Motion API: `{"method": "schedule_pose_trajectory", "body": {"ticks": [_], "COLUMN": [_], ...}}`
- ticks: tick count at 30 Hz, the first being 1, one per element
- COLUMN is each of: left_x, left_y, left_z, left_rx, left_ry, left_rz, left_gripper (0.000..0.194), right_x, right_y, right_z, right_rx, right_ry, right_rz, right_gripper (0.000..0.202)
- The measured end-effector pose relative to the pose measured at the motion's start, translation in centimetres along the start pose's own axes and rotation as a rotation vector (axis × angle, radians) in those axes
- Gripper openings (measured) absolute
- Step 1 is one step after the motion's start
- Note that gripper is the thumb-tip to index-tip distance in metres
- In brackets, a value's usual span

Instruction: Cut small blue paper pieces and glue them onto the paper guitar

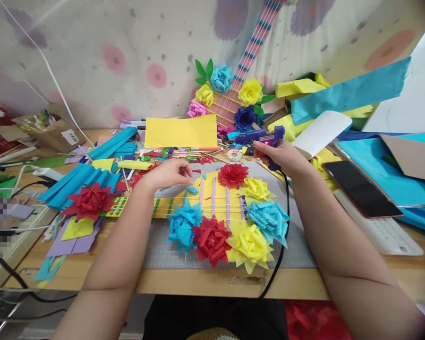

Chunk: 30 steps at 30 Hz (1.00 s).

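A yellow paper guitar lies flat on a grey mat, with red, yellow and blue paper flowers round its body and white strings along it. Over the guitar's upper left edge is my left hand, thumb and fingers close together above a small blue paper piece. Whether anything is between those fingertips is too small to tell. My right hand grips a dark blue glue gun behind the guitar's upper right side, its nozzle pointing left and its small red light lit.
A yellow sheet and paper scraps lie behind. A pink paper guitar leans against the wall. A red flower is at the left, a black phone at the right. The gun's black cord hangs over the front edge.
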<state>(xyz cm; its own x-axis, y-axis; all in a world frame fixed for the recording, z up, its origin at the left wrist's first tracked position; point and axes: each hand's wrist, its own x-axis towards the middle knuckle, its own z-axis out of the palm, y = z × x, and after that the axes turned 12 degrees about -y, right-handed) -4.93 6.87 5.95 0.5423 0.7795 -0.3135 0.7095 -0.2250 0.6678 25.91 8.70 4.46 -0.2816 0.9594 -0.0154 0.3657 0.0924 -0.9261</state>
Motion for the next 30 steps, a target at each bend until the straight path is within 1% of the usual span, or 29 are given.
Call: {"method": "schedule_pose_trajectory", "body": {"ticks": [3,8,10,13,15,19,21,23,27,30], "left_x": [0.2,0.6,0.8,0.7,0.6,1.0,1.5,2.0,2.7,2.9], "left_y": [-0.4,-0.5,-0.6,-0.7,-0.9,-1.4,-1.7,-1.9,-2.2,-2.5], "left_z": [-0.1,0.3,0.5,0.4,0.2,0.4,0.8,1.2,1.8,1.9], "left_rx": [0.074,0.077,0.053,0.061,0.079,0.093,0.091,0.091,0.067,0.066], "left_ry": [-0.137,-0.223,-0.251,-0.241,-0.191,-0.062,-0.038,-0.069,-0.149,-0.208], "left_rz": [0.052,0.071,0.067,0.03,0.01,-0.014,-0.035,-0.062,-0.055,-0.083], "left_gripper": [0.031,0.027,0.03,0.039,0.042,0.036,0.032,0.028,0.024,0.03], "right_x": [-0.1,0.2,0.3,0.4,0.3,0.1,0.1,0.3,0.8,0.9], "right_y": [0.1,0.6,0.9,1.1,1.0,0.3,0.3,0.7,1.8,2.3], "right_z": [0.1,0.8,1.1,1.4,1.5,1.6,1.6,1.6,1.5,1.4], "right_rx": [0.009,0.046,0.029,-0.014,-0.012,0.052,0.08,0.093,0.09,0.08], "right_ry": [-0.005,-0.024,-0.023,-0.014,-0.001,0.033,0.053,0.07,0.066,0.044], "right_rz": [-0.005,0.011,0.026,0.04,0.035,0.034,0.031,0.032,0.075,0.102], "right_gripper": [0.046,0.044,0.044,0.047,0.047,0.045,0.043,0.04,0.039,0.041]}}
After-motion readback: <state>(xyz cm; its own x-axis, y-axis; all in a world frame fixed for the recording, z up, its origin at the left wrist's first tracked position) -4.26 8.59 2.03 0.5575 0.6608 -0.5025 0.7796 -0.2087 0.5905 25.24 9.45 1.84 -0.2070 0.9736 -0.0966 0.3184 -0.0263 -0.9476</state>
